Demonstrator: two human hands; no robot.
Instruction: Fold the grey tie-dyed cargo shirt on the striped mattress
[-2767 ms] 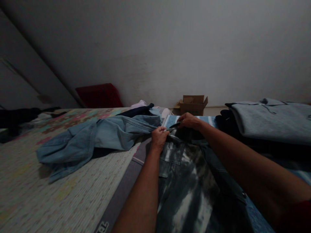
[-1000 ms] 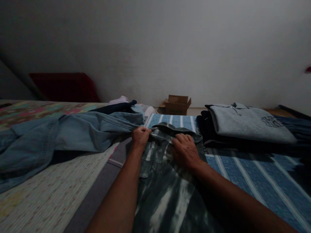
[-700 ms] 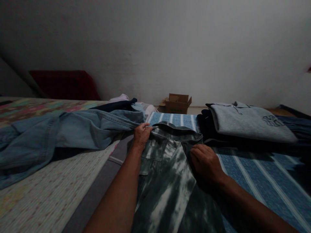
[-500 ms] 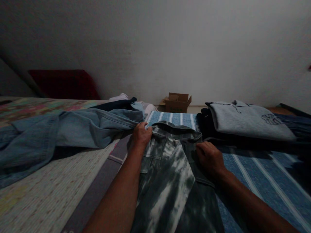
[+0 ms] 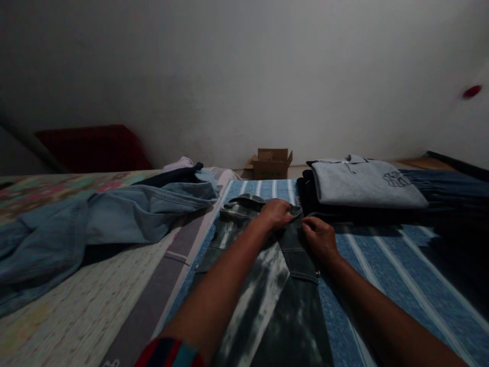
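Tie-dye trousers (image 5: 263, 285) in dark green and white lie in front of me, waistband at the far end. My left hand (image 5: 275, 213) has its fingers curled on the waistband near its right side, the forearm crossing over the trousers. At the right corner of the waistband, my right hand (image 5: 321, 237) is closed in a pinch on the cloth. The fingertips of both hands are partly hidden. Light blue jeans (image 5: 126, 214) are stretched out to the left of the trousers.
A blue striped cloth (image 5: 367, 255) lies under the trousers. To the right, a folded grey hoodie (image 5: 367, 183) rests on dark clothes, beside folded dark jeans (image 5: 451, 191). An open cardboard box (image 5: 272, 165) stands by the wall. A patterned cover (image 5: 126, 285) spreads at left.
My left hand has left the waistband's left corner and moved right along it, close to my right hand. My right hand stays at the right corner. The view has shifted slightly.
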